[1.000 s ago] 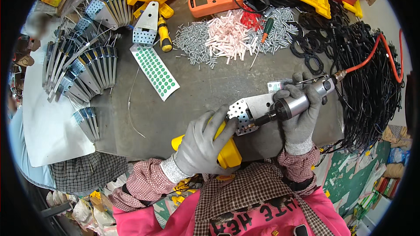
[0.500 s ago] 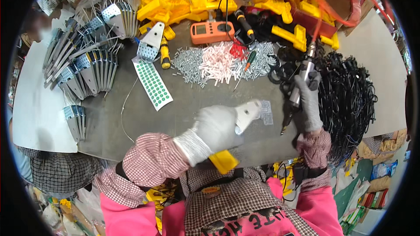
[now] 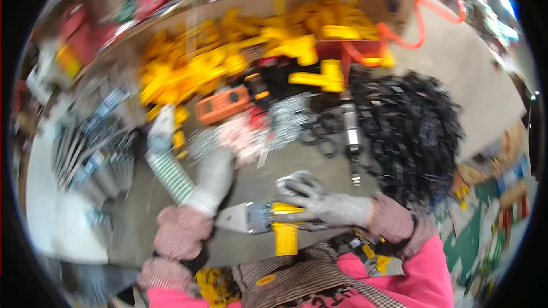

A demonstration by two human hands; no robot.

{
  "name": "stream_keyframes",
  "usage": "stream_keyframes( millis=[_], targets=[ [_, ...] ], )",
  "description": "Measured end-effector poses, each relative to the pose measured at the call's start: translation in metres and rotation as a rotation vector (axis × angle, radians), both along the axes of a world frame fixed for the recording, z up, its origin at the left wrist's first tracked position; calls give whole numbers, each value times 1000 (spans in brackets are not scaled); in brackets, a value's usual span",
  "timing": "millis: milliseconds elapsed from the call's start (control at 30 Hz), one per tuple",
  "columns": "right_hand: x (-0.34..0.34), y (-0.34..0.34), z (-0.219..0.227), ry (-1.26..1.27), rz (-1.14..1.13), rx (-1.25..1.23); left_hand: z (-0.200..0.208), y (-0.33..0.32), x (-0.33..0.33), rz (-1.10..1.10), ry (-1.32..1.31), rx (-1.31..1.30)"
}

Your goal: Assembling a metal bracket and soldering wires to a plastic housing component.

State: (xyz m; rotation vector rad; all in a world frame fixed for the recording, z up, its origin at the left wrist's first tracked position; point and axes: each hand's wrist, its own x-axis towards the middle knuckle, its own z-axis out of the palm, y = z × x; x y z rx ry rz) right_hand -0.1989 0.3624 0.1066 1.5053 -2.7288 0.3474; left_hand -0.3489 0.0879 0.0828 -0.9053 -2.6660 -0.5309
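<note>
My left hand [image 3: 214,179], in a grey-white glove, reaches over the table between the sheet of green round stickers [image 3: 170,177] and the pile of pale pink tubes [image 3: 242,137]. Motion smears its fingers. My right hand [image 3: 314,205], gloved too, grips a yellow plastic piece [image 3: 285,239] near the table's front edge. Joined to that piece is a metal bracket [image 3: 238,218] whose flat, tapering end points left. A small clear part [image 3: 294,177] lies just beyond my right fingers. The silver air screwdriver [image 3: 351,128] is on its red hose, out of my hand.
Yellow plastic pieces [image 3: 200,74] are heaped along the back. An orange meter [image 3: 222,105] and grey screws [image 3: 288,120] are in front of them. Black cables [image 3: 405,142] pile up at the right. Metal brackets [image 3: 103,165] are stacked at the left.
My right hand has let go of the screwdriver and come left onto the yellow piece. My left hand has left the bracket and moved left and away. The view has shifted and blurred.
</note>
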Motion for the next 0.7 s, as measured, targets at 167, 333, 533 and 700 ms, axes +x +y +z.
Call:
stream_keyframes(
  millis=[167, 333, 533, 700],
  targets=[
    [-32, 15, 2, -59, -25, -71, 18, -7, 3, 66, -25, 24],
    [-8, 118, 99, 442, -988, -131, 38, -10, 24, 127, 76, 32],
    [3, 243, 122, 209, -1357, 56, 44, 2, 50, -59, -207, 276],
    [20, 195, 178, -635, -1354, -1493, 13, 1, 80, -23, -237, 328]
  ],
)
